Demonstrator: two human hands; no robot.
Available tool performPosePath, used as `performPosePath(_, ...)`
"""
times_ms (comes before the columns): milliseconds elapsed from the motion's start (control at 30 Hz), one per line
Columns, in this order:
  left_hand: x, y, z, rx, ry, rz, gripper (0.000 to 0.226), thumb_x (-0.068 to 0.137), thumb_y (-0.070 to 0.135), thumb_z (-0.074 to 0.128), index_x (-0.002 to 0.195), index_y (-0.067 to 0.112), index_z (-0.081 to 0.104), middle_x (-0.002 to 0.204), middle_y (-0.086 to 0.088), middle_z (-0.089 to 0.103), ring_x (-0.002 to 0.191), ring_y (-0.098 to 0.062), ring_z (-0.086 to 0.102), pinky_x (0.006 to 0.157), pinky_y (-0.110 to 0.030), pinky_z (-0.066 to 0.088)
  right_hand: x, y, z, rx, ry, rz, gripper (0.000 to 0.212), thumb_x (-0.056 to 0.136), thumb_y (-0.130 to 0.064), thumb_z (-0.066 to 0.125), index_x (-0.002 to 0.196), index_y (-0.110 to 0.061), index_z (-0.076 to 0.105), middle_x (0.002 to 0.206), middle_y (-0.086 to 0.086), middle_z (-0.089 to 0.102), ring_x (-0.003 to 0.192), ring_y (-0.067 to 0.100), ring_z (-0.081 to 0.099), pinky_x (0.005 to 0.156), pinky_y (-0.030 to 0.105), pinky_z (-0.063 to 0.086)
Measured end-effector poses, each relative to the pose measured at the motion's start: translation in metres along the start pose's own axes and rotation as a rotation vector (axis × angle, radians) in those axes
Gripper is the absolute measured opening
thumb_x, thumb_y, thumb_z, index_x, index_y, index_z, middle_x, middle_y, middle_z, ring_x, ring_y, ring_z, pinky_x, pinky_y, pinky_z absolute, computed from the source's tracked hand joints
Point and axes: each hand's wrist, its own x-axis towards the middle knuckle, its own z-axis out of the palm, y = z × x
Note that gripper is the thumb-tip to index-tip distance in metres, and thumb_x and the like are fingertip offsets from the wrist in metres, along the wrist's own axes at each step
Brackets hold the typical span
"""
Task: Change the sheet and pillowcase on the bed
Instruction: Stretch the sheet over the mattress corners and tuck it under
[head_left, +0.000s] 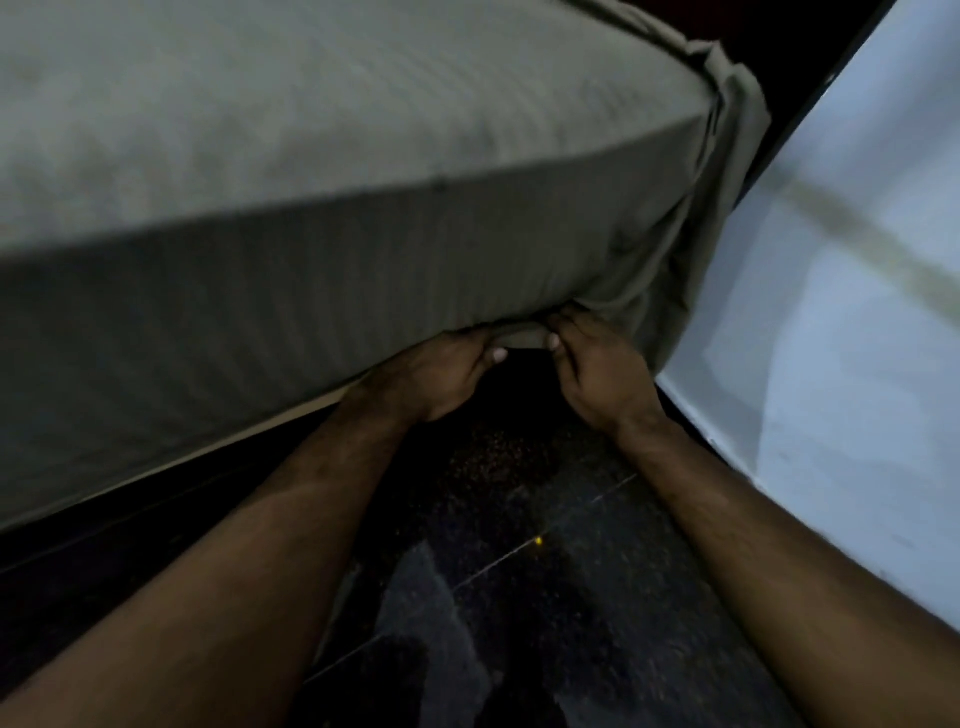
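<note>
Grey-green sheet drapes the mattress corner; left hand and right hand both pinch its bottom hem (bunched there). Tugging unevenly might pop that corner loose against the wall.

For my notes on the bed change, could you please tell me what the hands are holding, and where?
Both the left hand and right hand grip the sheet by its bottom edge, near the mattress corner.

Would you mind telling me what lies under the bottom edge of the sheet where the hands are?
Below the sheet hem, gripped by the left hand and right hand, only the dark tiled floor shows. The mattress and bed base are covered.
</note>
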Motion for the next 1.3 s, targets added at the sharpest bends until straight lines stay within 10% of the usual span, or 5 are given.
performPosePath(233, 0.003, -0.004, 0.004, -0.005, -0.106, -0.025, 0.074, 0.1, 0.063, 0.018, 0.15, 0.013, 0.04, 0.153, -0.011, 0.046, 0.139, -0.023, 0.044, 0.117, -0.027, 0.026, 0.007, -0.001, 0.011, -0.176, 0.067, 0.206, 0.044, 0.103, -0.034, 0.037, 0.129, -0.008, 0.061, 0.128, 0.015, 0.059, 0.114, 0.033, 0.055, 0.098, 0.041, 0.047)
performPosePath(400, 0.027, 0.0, 0.007, 0.285, -0.097, 0.146, 0.082, 0.094, 0.06, 0.007, 0.15, 0.01, 0.039, 0.149, -0.016, 0.05, 0.14, -0.03, 0.041, 0.121, -0.037, 0.022, 0.045, 0.003, 0.01, -0.229, -0.22, 0.192, 0.034, 0.08, -0.018, 0.041, 0.07, -0.003, 0.07, 0.072, 0.018, 0.069, 0.067, 0.034, 0.066, 0.063, 0.035, 0.052)
performPosePath(600, 0.073, 0.027, 0.03, 0.141, -0.031, -0.011, 0.067, 0.101, 0.046, 0.015, 0.138, 0.007, 0.054, 0.141, -0.022, 0.056, 0.133, -0.034, 0.049, 0.117, -0.04, 0.03, 0.099, 0.081, -0.027, 0.007, -0.68, 0.122, 0.047, 0.109, -0.042, 0.03, 0.151, -0.025, 0.042, 0.16, -0.001, 0.035, 0.145, 0.019, 0.034, 0.121, 0.027, 0.018)
performPosePath(967, 0.105, 0.029, 0.034, -0.052, 0.186, 0.073, 0.049, 0.106, 0.034, 0.031, 0.141, 0.011, 0.056, 0.145, -0.014, 0.054, 0.133, -0.031, 0.049, 0.118, -0.025, 0.019, 0.008, 0.043, 0.005, -0.269, 0.138, 0.083, 0.025, 0.094, -0.025, 0.054, 0.108, -0.011, 0.069, 0.115, 0.016, 0.067, 0.105, 0.035, 0.061, 0.09, 0.043, 0.048)
performPosePath(1300, 0.11, 0.039, 0.04, -0.069, 0.169, -0.071, 0.035, 0.108, 0.014, 0.039, 0.13, -0.004, 0.06, 0.131, -0.024, 0.061, 0.117, -0.034, 0.059, 0.105, -0.03, 0.029, 0.039, 0.065, 0.001, -0.017, -0.067, 0.242, 0.061, 0.096, -0.037, 0.024, 0.121, 0.003, 0.064, 0.125, 0.026, 0.063, 0.116, 0.039, 0.059, 0.102, 0.039, 0.038)
